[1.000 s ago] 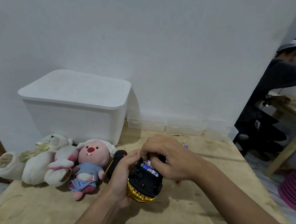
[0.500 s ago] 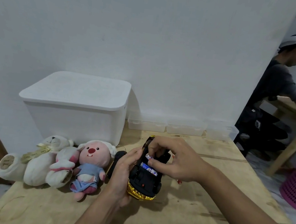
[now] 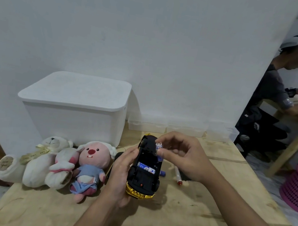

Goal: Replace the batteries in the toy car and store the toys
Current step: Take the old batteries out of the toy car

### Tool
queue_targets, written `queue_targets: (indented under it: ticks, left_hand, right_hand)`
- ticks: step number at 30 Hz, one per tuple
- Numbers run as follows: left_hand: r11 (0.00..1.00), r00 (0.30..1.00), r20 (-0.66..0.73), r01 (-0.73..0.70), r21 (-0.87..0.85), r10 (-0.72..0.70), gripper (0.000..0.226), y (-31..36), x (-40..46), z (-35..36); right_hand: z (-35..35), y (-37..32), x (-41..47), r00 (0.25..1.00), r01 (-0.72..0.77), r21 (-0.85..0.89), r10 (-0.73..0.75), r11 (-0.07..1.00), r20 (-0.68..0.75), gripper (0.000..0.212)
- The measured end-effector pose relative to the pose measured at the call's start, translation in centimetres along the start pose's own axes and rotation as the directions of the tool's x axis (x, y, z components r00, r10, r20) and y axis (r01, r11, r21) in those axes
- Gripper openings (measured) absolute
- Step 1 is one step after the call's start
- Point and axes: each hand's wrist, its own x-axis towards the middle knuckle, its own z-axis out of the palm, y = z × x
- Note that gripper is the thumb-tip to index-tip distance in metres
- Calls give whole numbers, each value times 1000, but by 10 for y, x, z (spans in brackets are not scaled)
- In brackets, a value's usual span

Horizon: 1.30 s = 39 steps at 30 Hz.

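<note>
Car (image 3: 145, 169) belly-up above table (image 3: 178, 224), gripped in left hand (image 3: 121, 172). Right hand (image 3: 182, 155) pinches battery (image 3: 159, 149) over the open bay. Risks: loose pinch drops battery; polarity reversed; car tilts, seated cell falls out.

Plywood table (image 3: 178, 224) with white lidded bin (image 3: 75, 108), plush toys (image 3: 54, 163), clear trays (image 3: 167, 127), marker (image 3: 177, 175).

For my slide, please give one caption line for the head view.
Left hand holds upturned toy car; right hand pinches a battery above its compartment.
</note>
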Motion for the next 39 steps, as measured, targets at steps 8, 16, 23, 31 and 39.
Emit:
queue_targets:
  ticks: [8, 16, 23, 31, 39]
  left_hand:
    - [998, 991, -120, -56, -20, 54, 48, -4, 3, -14]
    - [992, 986, -109, -123, 12, 124, 34, -2, 2, -27]
    - [983, 977, -136, -154, 103, 167, 36, -6, 3, -33]
    - [978, 974, -138, -165, 126, 182, 36, -11, 8, -32]
    - [978, 971, -154, -162, 131, 182, 36, -11, 8, -27]
  right_hand:
    - [-39, 36, 6, 967, -227, -157, 203, 961, -153, 16]
    - [-5, 93, 16, 924, -268, -591, 378, 761, 68, 17]
    - [1, 109, 18, 934, -173, -735, 347, 655, 90, 18]
    - [-2, 113, 16, 946, -137, -729, 306, 670, 103, 16]
    - [-13, 92, 12, 980, -148, -635, 199, 758, 9, 13]
